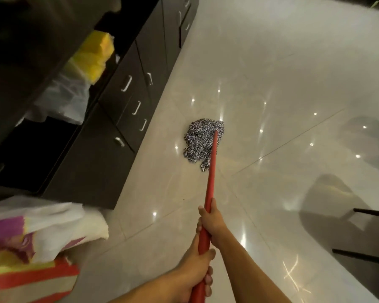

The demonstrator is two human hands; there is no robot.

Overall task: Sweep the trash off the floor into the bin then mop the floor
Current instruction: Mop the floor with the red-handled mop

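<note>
Head view: my right hand (212, 223) grips the red handle (212, 171), and my left hand (195, 267) is wrapped round it lower down. I judge this is the mopping step. Next I'd drag the mop head (202, 142), which lies on the glossy floor (282, 73), across the tiles beside the cabinets (109, 149). Bags (42, 228) sit near my left.

glossy pale tiled floor (271, 84), ceiling-light spots mirrored across it. black-and-white string mop head (197, 138) lies spread on tiles, near dark drawer cabinet (92, 167) standing along left side. thin black legs (372, 213) at right edge.
</note>
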